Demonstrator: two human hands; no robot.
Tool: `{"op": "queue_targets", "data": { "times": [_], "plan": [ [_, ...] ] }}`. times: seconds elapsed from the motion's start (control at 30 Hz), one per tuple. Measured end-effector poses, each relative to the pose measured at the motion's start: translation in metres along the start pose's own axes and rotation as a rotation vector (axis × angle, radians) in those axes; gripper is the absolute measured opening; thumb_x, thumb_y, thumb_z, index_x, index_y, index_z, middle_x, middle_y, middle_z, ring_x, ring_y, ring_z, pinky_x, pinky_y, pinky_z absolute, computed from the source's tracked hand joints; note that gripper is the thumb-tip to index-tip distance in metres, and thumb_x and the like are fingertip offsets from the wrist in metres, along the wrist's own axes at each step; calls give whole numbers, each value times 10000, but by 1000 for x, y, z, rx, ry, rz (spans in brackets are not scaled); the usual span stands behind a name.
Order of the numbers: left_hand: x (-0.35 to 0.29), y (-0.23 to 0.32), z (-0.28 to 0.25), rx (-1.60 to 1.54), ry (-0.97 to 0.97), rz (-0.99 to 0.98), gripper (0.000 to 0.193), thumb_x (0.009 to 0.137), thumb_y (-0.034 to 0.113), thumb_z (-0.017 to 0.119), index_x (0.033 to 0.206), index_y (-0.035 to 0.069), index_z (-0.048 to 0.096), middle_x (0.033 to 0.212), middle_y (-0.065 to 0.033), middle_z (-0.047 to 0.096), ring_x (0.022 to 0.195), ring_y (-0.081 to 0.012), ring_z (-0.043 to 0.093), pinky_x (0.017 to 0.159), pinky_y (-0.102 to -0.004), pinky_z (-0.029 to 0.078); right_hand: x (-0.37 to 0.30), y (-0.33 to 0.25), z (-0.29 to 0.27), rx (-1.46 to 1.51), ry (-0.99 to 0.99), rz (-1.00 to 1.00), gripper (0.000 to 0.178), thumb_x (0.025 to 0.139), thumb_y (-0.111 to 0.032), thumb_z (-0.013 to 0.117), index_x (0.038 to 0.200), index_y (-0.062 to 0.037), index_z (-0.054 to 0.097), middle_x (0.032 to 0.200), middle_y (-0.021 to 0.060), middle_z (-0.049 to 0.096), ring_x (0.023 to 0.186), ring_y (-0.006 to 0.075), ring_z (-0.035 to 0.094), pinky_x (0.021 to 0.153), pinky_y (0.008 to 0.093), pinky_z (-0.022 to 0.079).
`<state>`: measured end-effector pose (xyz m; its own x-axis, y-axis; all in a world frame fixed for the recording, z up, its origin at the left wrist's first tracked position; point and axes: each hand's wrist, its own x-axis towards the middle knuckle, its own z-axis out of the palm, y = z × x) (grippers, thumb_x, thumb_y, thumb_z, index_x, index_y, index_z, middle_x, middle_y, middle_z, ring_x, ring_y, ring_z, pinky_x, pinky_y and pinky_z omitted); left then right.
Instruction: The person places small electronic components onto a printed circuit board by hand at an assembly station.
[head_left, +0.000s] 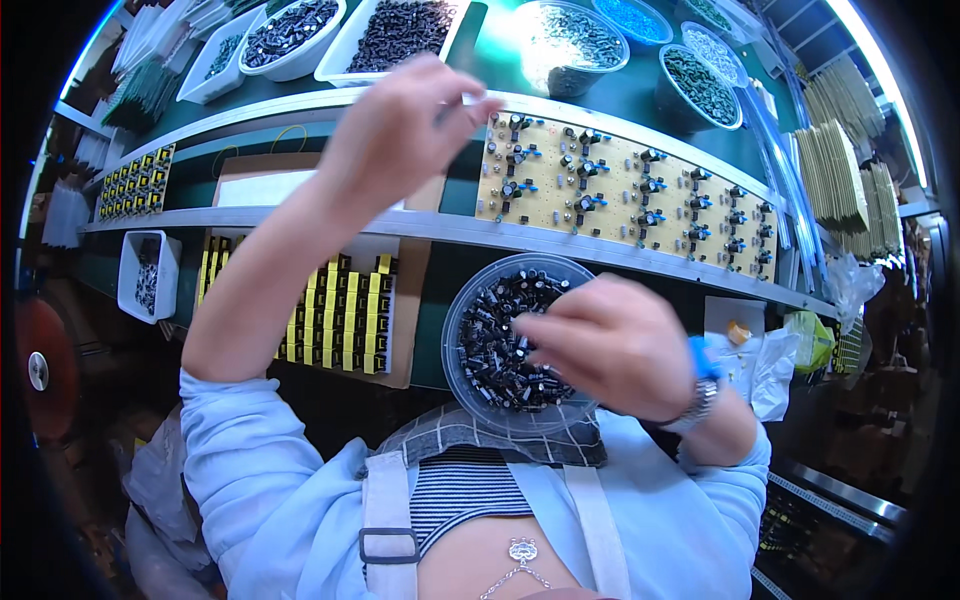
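Note:
My left hand [405, 125] is raised at the upper left corner of a tan circuit board [545, 190]. Its thumb and fingertips are pinched together, and anything between them is too small to make out. The board carries rows of black cylindrical capacitors, blue parts and small metal parts. Over the right side of a clear round tub [453, 345], my right hand [625, 350] is slightly blurred, its fingers drawn together in a pinch. Loose black capacitors [500, 375] with thin leads fill the tub. Whatever the right fingertips hold cannot be told apart from them.
Metal rails [450, 226] run along the bench. Yellow-and-black components [345, 320] stand in rows at left, beside a small white bin [148, 290]. Tubs of parts [700, 90] line the back. Stacked boards [830, 180] and a plastic bag [775, 375] are at right.

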<state>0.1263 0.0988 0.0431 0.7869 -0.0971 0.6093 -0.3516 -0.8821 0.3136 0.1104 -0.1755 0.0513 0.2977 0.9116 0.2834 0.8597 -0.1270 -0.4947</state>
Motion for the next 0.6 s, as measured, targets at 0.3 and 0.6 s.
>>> {"op": "queue_targets", "data": {
  "times": [0.3, 0.6],
  "plan": [
    [5, 7, -34, -493, -31, -125, 329, 961, 367, 597, 1007, 44, 642, 937, -89, 646, 780, -180, 617, 613, -309, 517, -8, 11, -74, 42, 511, 83, 207, 845, -52, 646, 1046, -58, 698, 1040, 89, 662, 921, 237, 640, 834, 352, 538],
    [-5, -17, -48, -1009, 56, -177, 400, 981, 406, 537, 1179, 58, 552, 1089, -117, 627, 899, -225, 635, 691, -348, 557, -11, 7, -85, 81, 555, 37, 182, 851, -51, 646, 1028, -64, 687, 1031, 90, 657, 917, 232, 634, 822, 352, 535]
  ]
}}
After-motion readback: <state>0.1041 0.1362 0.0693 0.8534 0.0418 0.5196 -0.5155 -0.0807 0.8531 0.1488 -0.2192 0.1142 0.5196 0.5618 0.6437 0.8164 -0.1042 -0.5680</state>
